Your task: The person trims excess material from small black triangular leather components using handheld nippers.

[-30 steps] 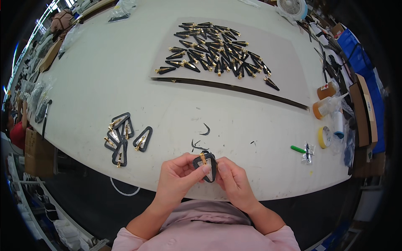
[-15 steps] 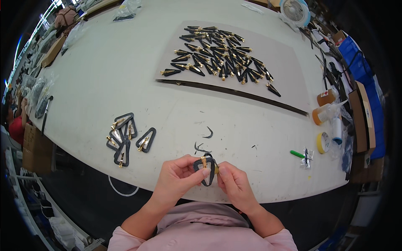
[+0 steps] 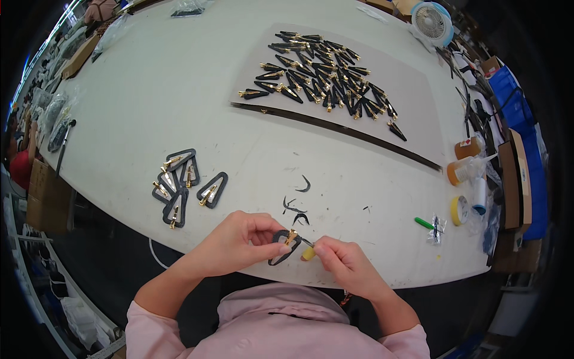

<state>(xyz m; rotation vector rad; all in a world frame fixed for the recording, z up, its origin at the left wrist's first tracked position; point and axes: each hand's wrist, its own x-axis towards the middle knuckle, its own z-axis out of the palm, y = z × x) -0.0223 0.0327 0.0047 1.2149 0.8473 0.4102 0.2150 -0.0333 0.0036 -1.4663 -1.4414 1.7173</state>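
My left hand [image 3: 254, 242] pinches a triangular hair clip [image 3: 289, 251] between thumb and fingers, near the table's front edge. The clip has a dark grey cloth rim, a pale middle and a gold metal prong. My right hand [image 3: 339, 260] is closed round a small tool [image 3: 308, 254] with a yellow part; its thin dark metal tip meets or nearly meets the clip's upper edge. Most of the tool is hidden in my fingers. Curved dark scraps [image 3: 302, 219] lie just beyond my hands. To the left sit several similar clips [image 3: 210, 192], partly overlapping.
A grey board [image 3: 412, 90] bears many dark-and-gold clips, with a dark strip [image 3: 335, 130] along its near edge. On the right are a green-handled tool [image 3: 424, 223], yellow tape [image 3: 459, 210], amber bottles [image 3: 460, 172] and a fan [image 3: 431, 24].
A dark curved scrap now lies on the table just beyond the clip. My left hand has tilted the clip and my right hand has drawn slightly away. The whole view has shifted somewhat.
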